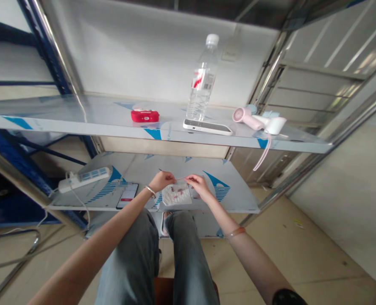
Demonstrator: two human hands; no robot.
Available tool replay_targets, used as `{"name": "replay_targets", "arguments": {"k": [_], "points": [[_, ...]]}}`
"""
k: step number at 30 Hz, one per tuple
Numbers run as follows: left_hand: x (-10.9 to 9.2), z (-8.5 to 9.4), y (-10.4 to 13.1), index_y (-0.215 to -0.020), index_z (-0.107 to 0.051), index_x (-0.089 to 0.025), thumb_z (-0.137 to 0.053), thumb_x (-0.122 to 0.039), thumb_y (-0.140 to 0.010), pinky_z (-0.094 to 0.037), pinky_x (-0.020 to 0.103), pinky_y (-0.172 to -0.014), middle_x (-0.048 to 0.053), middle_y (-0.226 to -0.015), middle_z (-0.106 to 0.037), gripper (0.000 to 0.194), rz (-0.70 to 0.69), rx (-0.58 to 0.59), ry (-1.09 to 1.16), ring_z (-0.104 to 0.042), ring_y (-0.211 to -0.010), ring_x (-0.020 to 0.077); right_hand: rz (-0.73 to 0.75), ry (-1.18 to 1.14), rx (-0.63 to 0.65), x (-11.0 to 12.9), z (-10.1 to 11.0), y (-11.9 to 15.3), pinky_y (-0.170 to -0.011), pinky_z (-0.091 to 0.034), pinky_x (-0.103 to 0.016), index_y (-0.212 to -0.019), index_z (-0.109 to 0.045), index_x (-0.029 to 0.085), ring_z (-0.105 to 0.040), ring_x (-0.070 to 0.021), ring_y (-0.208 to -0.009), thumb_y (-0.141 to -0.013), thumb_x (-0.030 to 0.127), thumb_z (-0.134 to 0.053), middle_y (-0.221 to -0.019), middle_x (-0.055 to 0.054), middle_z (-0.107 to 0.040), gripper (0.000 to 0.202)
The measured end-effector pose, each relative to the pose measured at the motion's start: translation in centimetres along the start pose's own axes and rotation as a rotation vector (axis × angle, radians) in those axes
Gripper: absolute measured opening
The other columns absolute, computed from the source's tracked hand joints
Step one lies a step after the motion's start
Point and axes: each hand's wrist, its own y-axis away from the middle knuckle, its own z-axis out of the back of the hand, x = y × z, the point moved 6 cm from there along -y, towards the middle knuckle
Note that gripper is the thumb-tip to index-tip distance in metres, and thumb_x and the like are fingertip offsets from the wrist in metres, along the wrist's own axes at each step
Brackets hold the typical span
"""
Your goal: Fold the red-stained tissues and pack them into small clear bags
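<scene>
Over the lower metal shelf [143, 163], my left hand [162, 181] and my right hand [197, 184] are a short distance apart, both with fingers pinched. A thin pale strand or edge runs between their fingertips; what it is exactly is too small to tell. Just beneath them lies a clear plastic bag [176, 195] with small reddish and whitish pieces in it. A thin dark stick end shows beside my left hand. Left of the bag, a phone [128, 195] with a lit screen rests on the shelf.
On the upper shelf [111, 127] stand a water bottle [202, 82], a red case [145, 116], a white-edged phone [207, 127] and a pink handheld fan [248, 118] with a hanging strap. A white power strip [84, 178] with a cable lies at the lower left.
</scene>
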Motion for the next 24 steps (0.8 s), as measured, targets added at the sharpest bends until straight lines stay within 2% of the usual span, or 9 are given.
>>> {"name": "replay_targets", "arguments": {"k": [4, 6, 11, 18, 24], "points": [[0.6, 0.1, 0.0, -0.075, -0.069, -0.014, -0.058, -0.028, -0.075, -0.044, 0.022, -0.066, 0.005, -0.074, -0.07, 0.018, 0.016, 0.005, -0.181, -0.061, -0.069, 0.0145, 0.026, 0.072, 0.024, -0.1, -0.6, -1.0, -0.057, -0.039, -0.021, -0.075, -0.064, 0.016, -0.056, -0.0145, -0.072, -0.068, 0.041, -0.063, -0.079, -0.003, -0.066, 0.026], [1.4, 0.2, -0.3, -0.077, -0.069, -0.015, -0.058, -0.029, -0.076, -0.044, 0.023, -0.067, 0.005, -0.077, -0.07, 0.018, 0.042, -0.018, -0.244, -0.061, -0.072, 0.0151, -0.007, 0.097, 0.042, -0.2, -0.9, -1.6, -0.058, -0.04, -0.021, -0.078, -0.064, 0.016, -0.057, -0.0149, -0.074, -0.068, 0.041, -0.063, -0.081, -0.003, -0.067, 0.027], [3.1, 0.5, -0.7, -0.08, -0.067, -0.017, -0.057, -0.029, -0.077, -0.044, 0.022, -0.068, 0.003, -0.078, -0.069, 0.016, 0.05, -0.072, -0.256, -0.061, -0.073, 0.0142, -0.177, 0.144, 0.256, -0.6, -2.2, -3.5, -0.054, -0.039, -0.018, -0.084, -0.065, 0.014, -0.058, -0.011, -0.065, -0.071, 0.033, -0.065, -0.076, -0.003, -0.067, 0.023], [4.6, 0.3, -1.1, -0.082, -0.069, -0.016, -0.06, -0.032, -0.076, -0.043, 0.021, -0.062, 0.004, -0.079, -0.07, 0.02, 0.085, 0.023, -0.29, -0.061, -0.07, 0.0151, -0.268, 0.377, 0.454, -0.4, -4.8, -5.8, -0.048, -0.036, -0.015, -0.081, -0.067, 0.011, -0.055, -0.0074, -0.056, -0.074, 0.015, -0.06, -0.071, -0.004, -0.067, 0.01], [5.0, -0.6, -2.1, -0.086, -0.07, -0.013, -0.054, -0.028, -0.078, -0.046, 0.023, -0.067, 0.008, -0.084, -0.071, 0.023, 0.103, 0.1, -0.356, -0.064, -0.076, 0.0176, -0.217, 0.504, 0.531, -0.4, -6.0, -6.9, -0.048, -0.036, -0.016, -0.077, -0.068, 0.011, -0.055, -0.0089, -0.057, -0.07, 0.01, -0.06, -0.07, -0.003, -0.067, 0.011]]}}
